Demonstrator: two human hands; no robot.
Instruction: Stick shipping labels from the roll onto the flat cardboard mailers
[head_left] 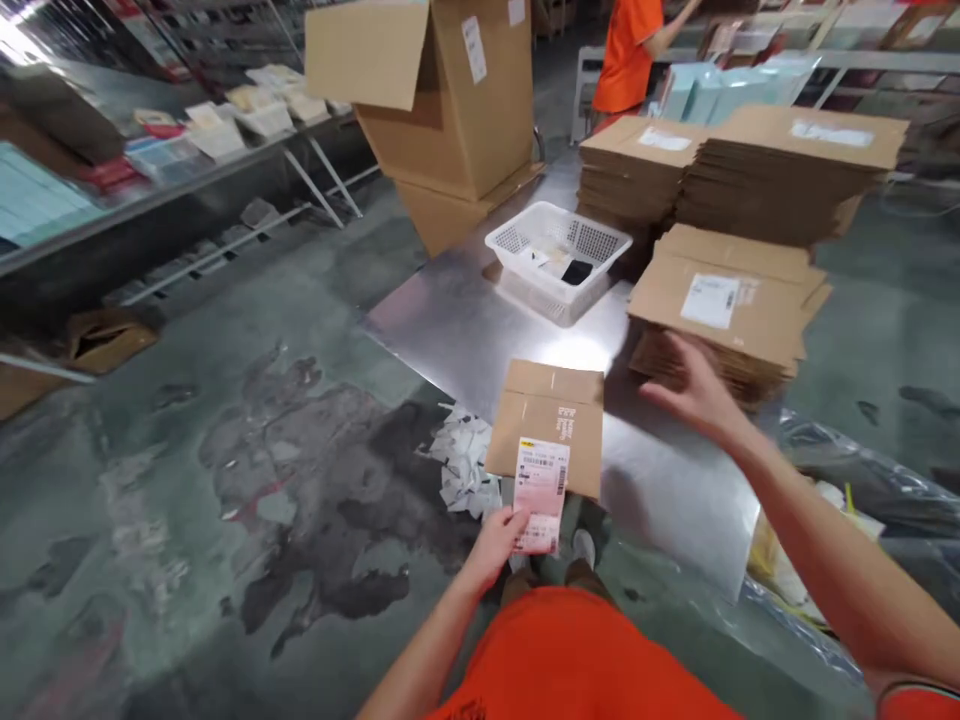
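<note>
My left hand (496, 545) pinches the lower left edge of a white and pinkish printed label (541, 490). The label overlaps the near edge of a flat cardboard piece (555, 400), which lies at the front corner of the metal table (442, 310). My right hand (697, 390) is open, thumb and fingers apart, at the near left side of a stack of flat cardboard (731, 290). A white paper (709, 301) lies on top of that stack. Whether the fingers touch the cardboard cannot be made out.
A white plastic basket (559, 245) holds small items behind the cardboard piece. Taller cardboard stacks (787, 180) stand farther back. A large open box (465, 110) is beyond the table. Paper scraps (461, 460) lie below its left edge. A person in orange (626, 55) stands behind.
</note>
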